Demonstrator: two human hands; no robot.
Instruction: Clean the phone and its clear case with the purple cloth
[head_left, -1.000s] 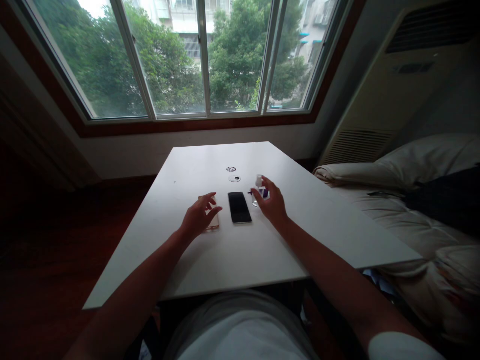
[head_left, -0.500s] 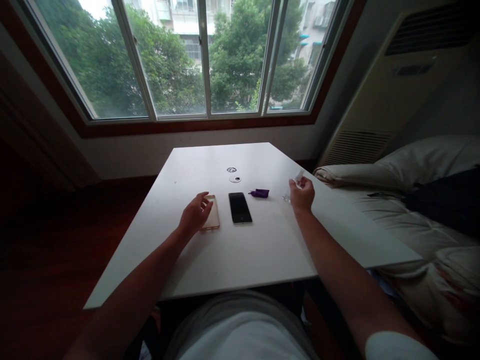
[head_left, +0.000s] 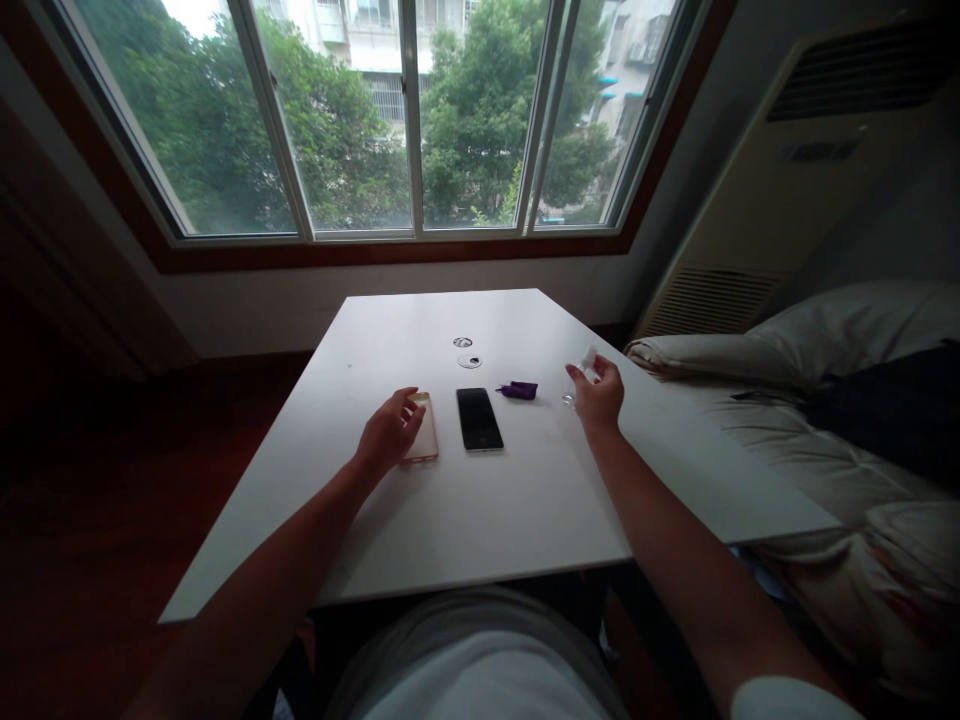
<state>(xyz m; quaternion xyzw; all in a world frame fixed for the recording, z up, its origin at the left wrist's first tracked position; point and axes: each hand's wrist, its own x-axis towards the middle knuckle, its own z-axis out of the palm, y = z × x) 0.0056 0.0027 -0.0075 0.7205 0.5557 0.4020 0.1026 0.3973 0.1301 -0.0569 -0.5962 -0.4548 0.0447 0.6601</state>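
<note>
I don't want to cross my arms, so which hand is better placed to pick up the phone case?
Probably your left hand: it partly covers the phone case, with fingers loosely spread. Your right hand holds a clear bottle, right of the phone.

The right hand (head_left: 600, 393) has carried the bottle (head_left: 589, 360) rightward, uncovering the purple bundle (head_left: 519, 390); the left hand (head_left: 390, 430) has shifted left, baring more of the phone case (head_left: 426, 432).
</note>
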